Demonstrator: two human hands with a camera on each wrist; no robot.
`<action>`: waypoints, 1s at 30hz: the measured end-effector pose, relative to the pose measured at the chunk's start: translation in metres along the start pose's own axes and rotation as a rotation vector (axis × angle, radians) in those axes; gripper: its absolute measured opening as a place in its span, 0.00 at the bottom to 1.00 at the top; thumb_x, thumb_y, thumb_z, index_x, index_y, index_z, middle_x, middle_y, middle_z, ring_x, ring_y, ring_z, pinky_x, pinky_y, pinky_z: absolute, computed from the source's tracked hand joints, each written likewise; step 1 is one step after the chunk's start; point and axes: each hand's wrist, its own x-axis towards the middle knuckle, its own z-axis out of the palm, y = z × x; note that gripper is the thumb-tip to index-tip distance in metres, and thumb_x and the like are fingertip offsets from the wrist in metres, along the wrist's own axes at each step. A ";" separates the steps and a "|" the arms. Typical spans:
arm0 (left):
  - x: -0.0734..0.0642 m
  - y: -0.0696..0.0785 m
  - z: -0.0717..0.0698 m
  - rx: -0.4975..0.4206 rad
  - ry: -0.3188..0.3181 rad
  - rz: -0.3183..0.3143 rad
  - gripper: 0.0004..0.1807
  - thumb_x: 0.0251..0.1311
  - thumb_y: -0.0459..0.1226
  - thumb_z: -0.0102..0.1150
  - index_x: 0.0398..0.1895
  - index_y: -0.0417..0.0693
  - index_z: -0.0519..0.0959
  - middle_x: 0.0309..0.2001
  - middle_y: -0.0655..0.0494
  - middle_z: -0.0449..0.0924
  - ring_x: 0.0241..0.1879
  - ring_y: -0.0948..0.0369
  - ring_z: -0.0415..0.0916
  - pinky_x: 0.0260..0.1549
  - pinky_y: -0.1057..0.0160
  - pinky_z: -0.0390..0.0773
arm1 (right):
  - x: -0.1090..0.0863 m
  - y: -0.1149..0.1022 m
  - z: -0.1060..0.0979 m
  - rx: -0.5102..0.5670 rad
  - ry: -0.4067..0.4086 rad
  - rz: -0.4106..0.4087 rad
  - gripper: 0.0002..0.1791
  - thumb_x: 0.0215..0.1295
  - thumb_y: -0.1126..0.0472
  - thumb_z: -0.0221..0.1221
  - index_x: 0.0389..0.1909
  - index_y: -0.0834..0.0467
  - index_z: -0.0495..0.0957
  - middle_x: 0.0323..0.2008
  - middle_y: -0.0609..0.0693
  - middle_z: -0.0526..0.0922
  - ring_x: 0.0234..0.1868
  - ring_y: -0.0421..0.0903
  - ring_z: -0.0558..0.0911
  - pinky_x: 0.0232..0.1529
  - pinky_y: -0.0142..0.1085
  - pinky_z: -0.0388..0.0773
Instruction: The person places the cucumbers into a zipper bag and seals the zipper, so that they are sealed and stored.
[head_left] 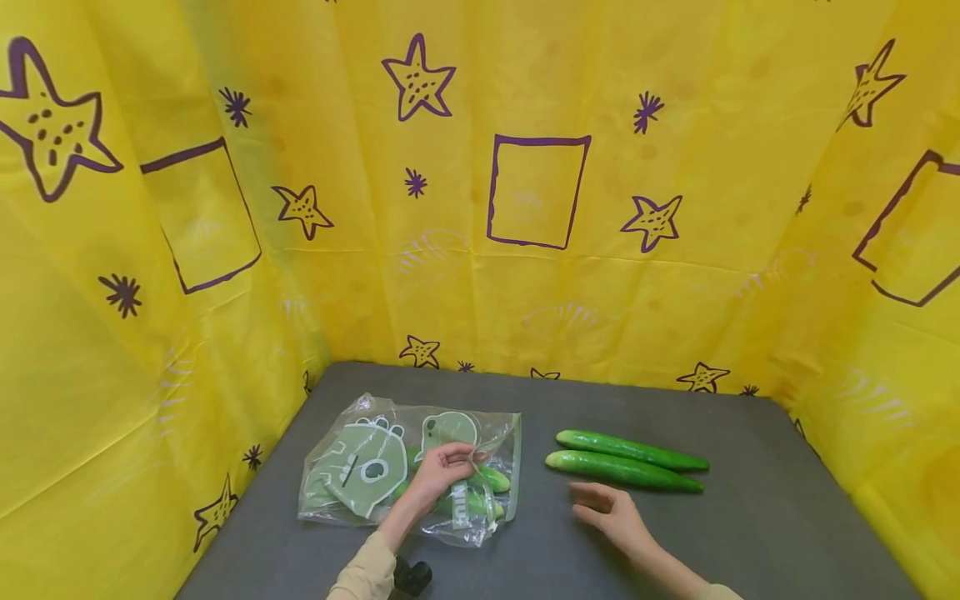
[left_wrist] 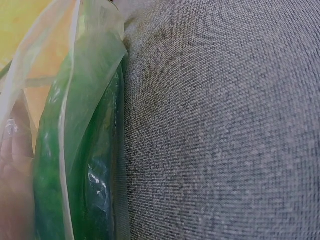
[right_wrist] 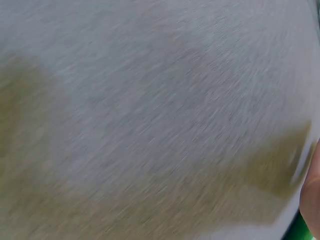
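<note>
A clear zip bag (head_left: 360, 479) with a green cartoon print lies on the left of the table, cucumbers (head_left: 495, 480) showing through its plastic near the right-hand opening. My left hand (head_left: 446, 468) pinches the upper layer of the bag close to that opening. The left wrist view shows the bag's edge across a cucumber (left_wrist: 47, 175). Two more cucumbers lie side by side on the right, a far one (head_left: 633, 450) and a near one (head_left: 626, 472). Just in front of their left ends is my right hand (head_left: 617, 518), fingers loosely bent and holding nothing.
The grey table (head_left: 757, 517) is enclosed at the back and sides by a yellow curtain (head_left: 555, 317) with purple stars. A small black object (head_left: 412, 577) sits by the left sleeve at the front edge. The right wrist view is blurred.
</note>
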 end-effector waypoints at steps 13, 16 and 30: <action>0.002 -0.003 -0.002 0.011 0.003 -0.010 0.23 0.52 0.24 0.57 0.53 0.23 0.70 0.50 0.31 0.78 0.38 0.72 0.81 0.42 0.72 0.80 | -0.020 0.012 -0.046 -0.058 0.038 0.048 0.27 0.59 0.62 0.63 0.58 0.69 0.71 0.55 0.67 0.77 0.44 0.32 0.81 0.41 0.27 0.80; 0.003 -0.003 -0.003 0.017 0.004 -0.007 0.22 0.53 0.25 0.57 0.53 0.24 0.71 0.49 0.32 0.79 0.38 0.71 0.80 0.41 0.72 0.80 | -0.023 0.014 -0.057 -0.085 0.084 0.072 0.28 0.59 0.62 0.63 0.59 0.68 0.71 0.54 0.66 0.78 0.43 0.31 0.81 0.40 0.27 0.80; 0.002 -0.002 -0.001 0.028 0.010 -0.010 0.22 0.51 0.25 0.58 0.52 0.24 0.72 0.48 0.35 0.81 0.39 0.69 0.81 0.42 0.70 0.81 | -0.045 0.028 -0.119 -0.285 0.334 0.130 0.29 0.58 0.57 0.65 0.59 0.66 0.72 0.48 0.50 0.85 0.37 0.22 0.78 0.37 0.20 0.76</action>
